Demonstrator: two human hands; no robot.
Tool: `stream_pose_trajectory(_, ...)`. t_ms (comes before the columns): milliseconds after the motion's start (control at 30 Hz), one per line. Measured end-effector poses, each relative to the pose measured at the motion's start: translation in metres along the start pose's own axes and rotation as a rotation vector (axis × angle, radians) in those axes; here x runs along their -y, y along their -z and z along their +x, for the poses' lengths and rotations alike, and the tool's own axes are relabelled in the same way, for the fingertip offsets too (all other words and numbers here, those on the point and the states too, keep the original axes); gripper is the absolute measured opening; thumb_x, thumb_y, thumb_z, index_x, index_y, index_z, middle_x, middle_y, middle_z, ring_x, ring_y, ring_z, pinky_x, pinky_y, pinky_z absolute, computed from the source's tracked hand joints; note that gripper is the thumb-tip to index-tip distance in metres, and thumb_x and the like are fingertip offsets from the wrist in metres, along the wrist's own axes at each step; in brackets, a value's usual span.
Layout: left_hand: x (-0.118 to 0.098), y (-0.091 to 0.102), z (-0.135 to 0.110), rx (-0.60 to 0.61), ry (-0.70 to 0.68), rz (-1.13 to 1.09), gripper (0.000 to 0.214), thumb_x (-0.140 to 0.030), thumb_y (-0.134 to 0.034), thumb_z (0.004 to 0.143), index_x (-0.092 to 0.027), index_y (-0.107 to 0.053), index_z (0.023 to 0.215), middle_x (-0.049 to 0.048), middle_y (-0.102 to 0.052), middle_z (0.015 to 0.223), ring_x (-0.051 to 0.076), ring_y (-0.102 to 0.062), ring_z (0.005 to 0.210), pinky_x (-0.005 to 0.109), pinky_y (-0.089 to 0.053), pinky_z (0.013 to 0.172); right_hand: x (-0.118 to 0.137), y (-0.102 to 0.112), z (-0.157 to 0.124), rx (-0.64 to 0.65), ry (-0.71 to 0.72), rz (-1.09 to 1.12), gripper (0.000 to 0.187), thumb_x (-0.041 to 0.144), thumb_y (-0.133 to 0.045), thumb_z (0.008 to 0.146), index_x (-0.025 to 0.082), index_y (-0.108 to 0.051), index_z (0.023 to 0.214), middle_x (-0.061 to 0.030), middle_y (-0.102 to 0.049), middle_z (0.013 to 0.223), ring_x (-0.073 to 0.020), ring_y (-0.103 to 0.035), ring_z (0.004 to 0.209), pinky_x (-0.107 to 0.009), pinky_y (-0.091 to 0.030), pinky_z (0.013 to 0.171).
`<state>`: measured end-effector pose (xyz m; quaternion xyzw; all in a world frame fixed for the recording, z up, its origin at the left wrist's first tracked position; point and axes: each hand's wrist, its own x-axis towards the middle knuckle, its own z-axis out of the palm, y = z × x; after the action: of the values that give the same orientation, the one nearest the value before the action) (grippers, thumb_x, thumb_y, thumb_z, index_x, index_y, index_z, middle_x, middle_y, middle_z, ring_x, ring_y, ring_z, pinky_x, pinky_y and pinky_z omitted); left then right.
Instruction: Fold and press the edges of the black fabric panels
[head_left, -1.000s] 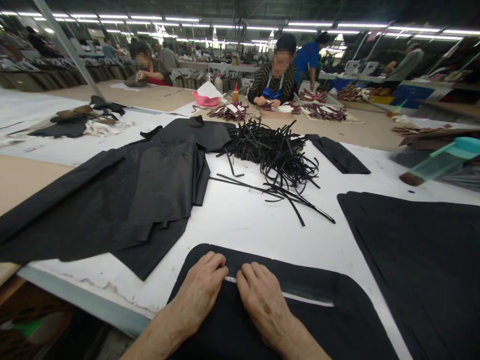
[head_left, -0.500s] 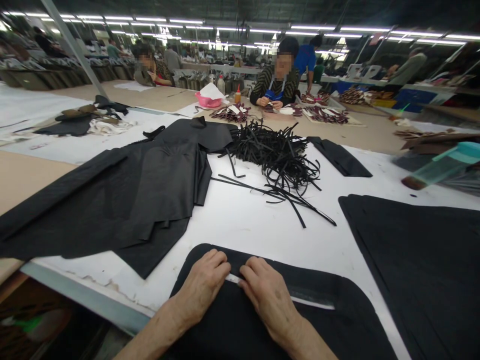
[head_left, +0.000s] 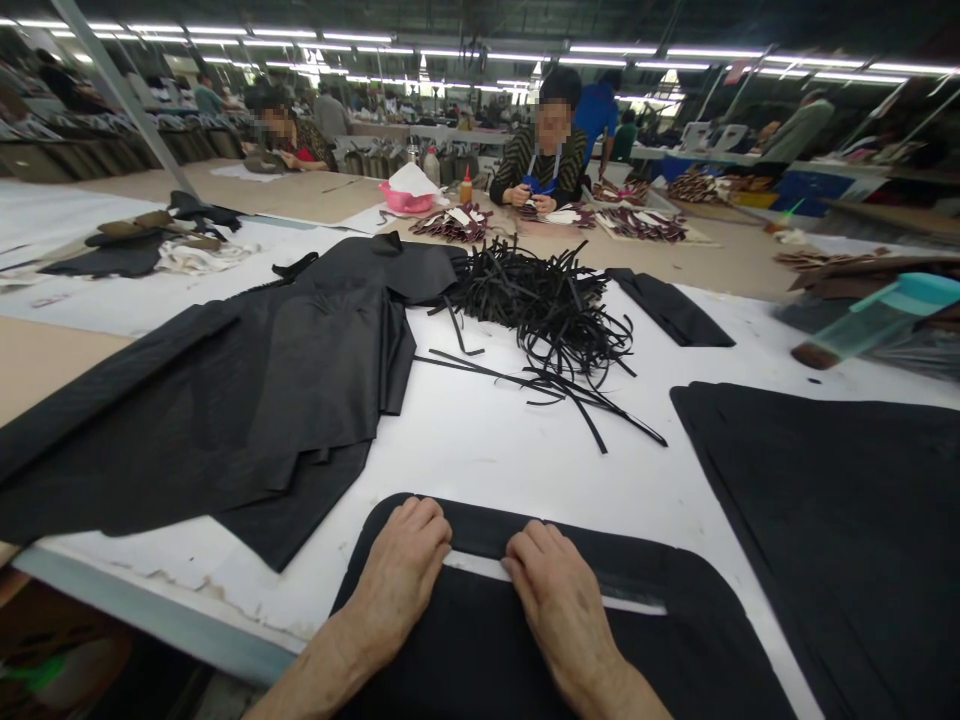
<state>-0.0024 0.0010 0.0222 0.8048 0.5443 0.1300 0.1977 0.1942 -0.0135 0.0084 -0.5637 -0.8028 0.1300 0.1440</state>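
Change: the right hand [head_left: 559,600] has slid rightward along the pale strip [head_left: 480,567]. The hands were nearly fingertip to fingertip before and now sit apart. The left hand [head_left: 401,575] has hardly shifted.
Table: the white-covered table [head_left: 510,460] spreads wide, and its worn front edge [head_left: 150,615] cuts diagonally across the lower left. Bare white surface lies open just beyond the fingertips, up to the trailing strips.
Left stack: layered black fabric sheets [head_left: 247,400], matte and faintly ribbed with stepped corners, cover the table's left side.
Right sheet: a flat black sheet [head_left: 840,520] with a straight slanting edge lies well apart from the right hand.
Near piece: the black panel [head_left: 465,660], with rounded corners, lies at the table's near edge directly before the person, under both hands.
Heap: tangled narrow black strips [head_left: 547,310] sit mid-table, with loose ends trailing right.
Hands: both are palm down with fingers together, their tips pressing along the panel's far band. Neither is closed around anything.
Strip: a thin white line runs across the panel, between the hands and on past the right one. Whether it is tape or bare table cannot be told.
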Motion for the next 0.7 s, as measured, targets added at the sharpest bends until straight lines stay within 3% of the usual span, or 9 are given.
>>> stream_pose_trajectory(167, -0.007, -0.002, -0.002, -0.013, 0.057, 0.044, 0.025, -0.01, -0.033, 0.089, -0.018, -0.054, 0.079, 0.0046, -0.054, 0.089, 0.021, -0.047, 0.084, 0.039, -0.04, 0.077, 0.01, 0.001, 0.002, 0.004, -0.099, -0.077, 0.018, 0.009, -0.049, 0.085, 0.022, -0.053, 0.073, -0.0015, -0.054, 0.076, -0.0206, -0.048, 0.072, -0.033, -0.033, 0.066)
stream_pose_trajectory(700, -0.011, -0.013, -0.002, -0.084, 0.163, 0.119, 0.017, -0.007, -0.039, 0.085, -0.017, -0.051, 0.076, 0.0052, -0.053, 0.082, 0.022, -0.047, 0.079, 0.04, -0.042, 0.075, 0.018, 0.019, 0.017, 0.191, -0.22, -0.158, 0.016, 0.011, -0.051, 0.085, 0.021, -0.059, 0.076, -0.002, -0.061, 0.08, -0.0209, -0.054, 0.078, -0.032, -0.035, 0.068)
